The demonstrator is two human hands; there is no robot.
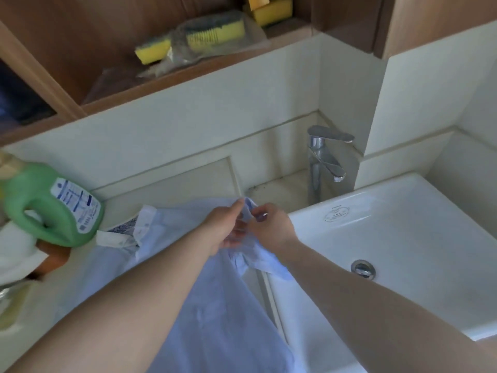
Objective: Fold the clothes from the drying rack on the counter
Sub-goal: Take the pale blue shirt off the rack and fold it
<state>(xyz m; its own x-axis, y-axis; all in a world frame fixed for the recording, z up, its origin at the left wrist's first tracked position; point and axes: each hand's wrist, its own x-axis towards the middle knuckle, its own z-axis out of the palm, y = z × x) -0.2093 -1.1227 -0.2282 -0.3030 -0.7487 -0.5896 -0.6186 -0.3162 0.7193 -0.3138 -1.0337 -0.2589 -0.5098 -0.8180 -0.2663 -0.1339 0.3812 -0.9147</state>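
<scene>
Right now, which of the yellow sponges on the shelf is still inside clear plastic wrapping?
The middle sponge, lying between the other two: clear plastic covers it. The left sponge and the right sponge sit bare on the wooden shelf.

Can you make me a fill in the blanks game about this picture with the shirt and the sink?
1. Both hands, left and right, pinch the light ____ shirt.
2. The bottle left of the shirt is ____.
3. The tap stands behind the white ____.
4. The sponges on the shelf are ____.

Missing words: blue; green; sink; yellow
</scene>
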